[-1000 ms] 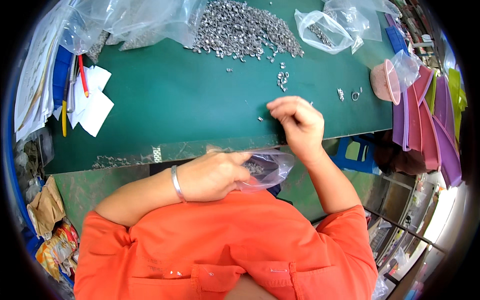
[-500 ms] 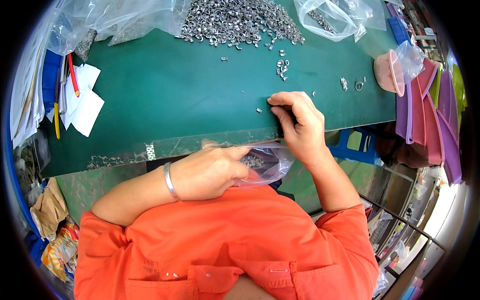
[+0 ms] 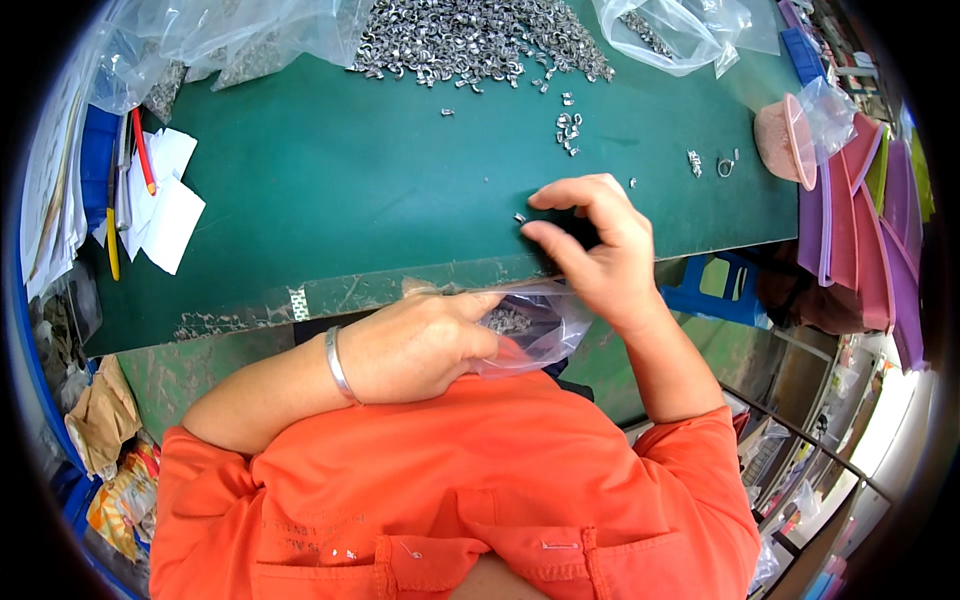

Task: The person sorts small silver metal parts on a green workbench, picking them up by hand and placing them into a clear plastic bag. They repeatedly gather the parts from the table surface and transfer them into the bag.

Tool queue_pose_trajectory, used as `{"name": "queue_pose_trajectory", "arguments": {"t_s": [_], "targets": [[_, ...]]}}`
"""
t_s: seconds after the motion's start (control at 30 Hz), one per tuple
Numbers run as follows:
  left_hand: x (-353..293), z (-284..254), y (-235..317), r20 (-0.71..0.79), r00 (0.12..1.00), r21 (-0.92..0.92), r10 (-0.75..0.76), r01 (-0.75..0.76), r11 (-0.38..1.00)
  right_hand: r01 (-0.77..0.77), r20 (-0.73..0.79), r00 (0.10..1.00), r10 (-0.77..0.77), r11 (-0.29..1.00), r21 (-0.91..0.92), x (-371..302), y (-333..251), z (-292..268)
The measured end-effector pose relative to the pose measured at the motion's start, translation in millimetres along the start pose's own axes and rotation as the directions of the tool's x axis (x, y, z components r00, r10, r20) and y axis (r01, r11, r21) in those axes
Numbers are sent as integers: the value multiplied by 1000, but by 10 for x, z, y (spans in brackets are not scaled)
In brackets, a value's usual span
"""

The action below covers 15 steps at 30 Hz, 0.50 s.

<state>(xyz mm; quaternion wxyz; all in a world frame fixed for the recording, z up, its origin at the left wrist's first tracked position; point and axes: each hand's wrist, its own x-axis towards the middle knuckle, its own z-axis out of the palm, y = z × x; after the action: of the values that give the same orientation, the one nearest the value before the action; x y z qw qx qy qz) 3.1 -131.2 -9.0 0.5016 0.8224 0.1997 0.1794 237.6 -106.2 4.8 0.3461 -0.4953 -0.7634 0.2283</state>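
My left hand [image 3: 430, 335] is closed on the edge of a clear plastic bag [image 3: 555, 330], held open at the table's front edge. Small metal clips [image 3: 507, 320] lie inside the bag. Over the green table [image 3: 330, 190], my right hand [image 3: 595, 235] has its thumb and forefinger apart, with nothing visible between them. A single small metal clip [image 3: 519, 218] lies beside those two fingertips. Farther off sit a small cluster of clips [image 3: 568, 132] and a large heap of the same silvery pieces [image 3: 460, 40].
Clear bags of metal pieces [image 3: 270, 50] lie at the far left, another clear bag [image 3: 665, 40] at the far right. A pink cup [image 3: 783, 143] stands near the right edge. White papers [image 3: 172, 215] and pens lie left. A blue stool [image 3: 715, 290] is below the table.
My right hand has moved slightly left, and its thumb and forefinger have spread apart near the single clip. My left hand keeps its hold on the bag.
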Motion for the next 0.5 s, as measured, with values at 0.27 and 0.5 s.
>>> {"name": "queue_pose_trajectory", "arguments": {"t_s": [0.27, 0.5], "targets": [[-28, 24, -14, 36, 998, -24, -51, 52, 998, -21, -162, 987, 17, 999, -24, 30, 99, -122], [8, -7, 6, 19, 1000, -5, -25, 25, 1000, 15, 65, 998, -13, 999, -29, 34, 55, -21]]}}
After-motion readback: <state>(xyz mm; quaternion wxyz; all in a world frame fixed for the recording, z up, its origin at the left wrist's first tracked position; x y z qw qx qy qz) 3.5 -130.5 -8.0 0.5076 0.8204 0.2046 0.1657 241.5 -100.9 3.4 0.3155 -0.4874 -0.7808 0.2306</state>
